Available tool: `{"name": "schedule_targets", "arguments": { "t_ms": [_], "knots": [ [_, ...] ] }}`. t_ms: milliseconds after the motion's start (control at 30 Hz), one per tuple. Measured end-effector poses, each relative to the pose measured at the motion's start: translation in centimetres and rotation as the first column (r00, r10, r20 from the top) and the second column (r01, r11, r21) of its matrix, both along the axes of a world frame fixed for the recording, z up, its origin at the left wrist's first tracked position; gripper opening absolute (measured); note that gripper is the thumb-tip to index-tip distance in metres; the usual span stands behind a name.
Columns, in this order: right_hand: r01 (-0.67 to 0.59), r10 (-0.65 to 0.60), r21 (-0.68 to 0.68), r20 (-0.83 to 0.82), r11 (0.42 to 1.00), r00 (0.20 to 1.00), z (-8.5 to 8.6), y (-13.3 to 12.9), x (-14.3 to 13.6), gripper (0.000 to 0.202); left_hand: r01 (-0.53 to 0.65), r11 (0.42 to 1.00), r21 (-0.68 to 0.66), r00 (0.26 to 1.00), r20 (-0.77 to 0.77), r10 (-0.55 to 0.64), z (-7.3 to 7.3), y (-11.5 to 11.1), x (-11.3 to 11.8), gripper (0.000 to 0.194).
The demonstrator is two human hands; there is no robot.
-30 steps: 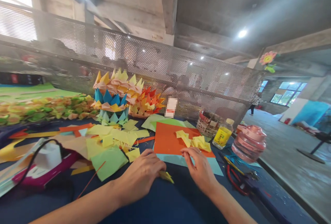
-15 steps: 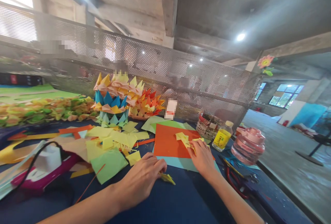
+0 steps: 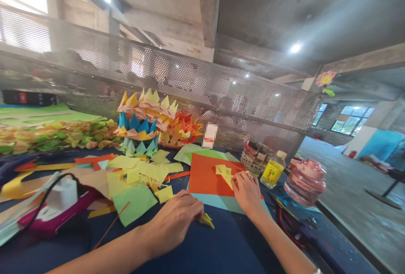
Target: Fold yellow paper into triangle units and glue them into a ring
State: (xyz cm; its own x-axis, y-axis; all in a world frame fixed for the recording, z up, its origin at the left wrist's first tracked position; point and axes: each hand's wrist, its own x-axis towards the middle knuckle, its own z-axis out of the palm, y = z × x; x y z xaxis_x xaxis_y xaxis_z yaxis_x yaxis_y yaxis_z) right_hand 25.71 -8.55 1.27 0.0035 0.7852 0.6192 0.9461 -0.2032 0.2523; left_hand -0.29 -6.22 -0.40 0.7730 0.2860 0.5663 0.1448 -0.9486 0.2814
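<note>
My left hand (image 3: 177, 219) is low over the dark blue table (image 3: 202, 257), its fingers curled together around one end of a small folded yellow paper (image 3: 208, 221). My right hand (image 3: 247, 192) rests on the right part of an orange sheet (image 3: 204, 175), fingers bent downward and close together. Beside its fingertips lie yellow paper pieces (image 3: 224, 171); whatever is under those fingers is hidden. A light blue sheet (image 3: 218, 201) shows below the orange one.
Left are yellow scraps (image 3: 126, 162), a green square (image 3: 134, 204) and a magenta power strip (image 3: 53, 219). Folded paper crowns (image 3: 139, 124) stand behind. Right are a basket (image 3: 256, 158), yellow-labelled bottle (image 3: 272, 172), pink bottle (image 3: 305, 183) and red-handled tool (image 3: 287, 227).
My right hand has shifted slightly, and the yellow paper seen around its fingers is now mostly hidden. My left hand stays nearly in place. The whole view has moved slightly.
</note>
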Motion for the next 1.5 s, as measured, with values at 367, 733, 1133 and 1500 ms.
{"name": "schedule_targets", "arguments": {
  "t_ms": [367, 733, 1133, 1500],
  "knots": [
    [-0.239, 0.229, -0.03, -0.19, 0.971, 0.955, 1.5, -3.9, -2.3, 0.012, 0.015, 1.0, 0.015, 1.0, -0.002, -0.015, 0.3, -0.1, -0.2, 0.021],
    [-0.213, 0.184, -0.086, -0.265, 0.973, 0.946, 1.8, -9.7, 0.4, 0.027, -0.007, 1.0, -0.029, 1.0, 0.006, 0.007, -0.2, 0.0, -0.3, 0.021],
    [0.371, -0.384, -0.103, -0.313, 0.923, 0.869, -0.1, -20.5, 11.8, 0.053, -0.016, 0.999, 0.048, 0.996, 0.083, 0.012, 0.0, -0.1, -0.4, 0.028],
    [0.457, -0.498, -0.27, -0.106, 0.848, 0.861, -0.7, -18.3, 11.5, 0.04, -0.063, 0.996, 0.059, 0.996, 0.067, 0.059, 0.4, -0.1, -0.6, 0.026]
  ]
}}
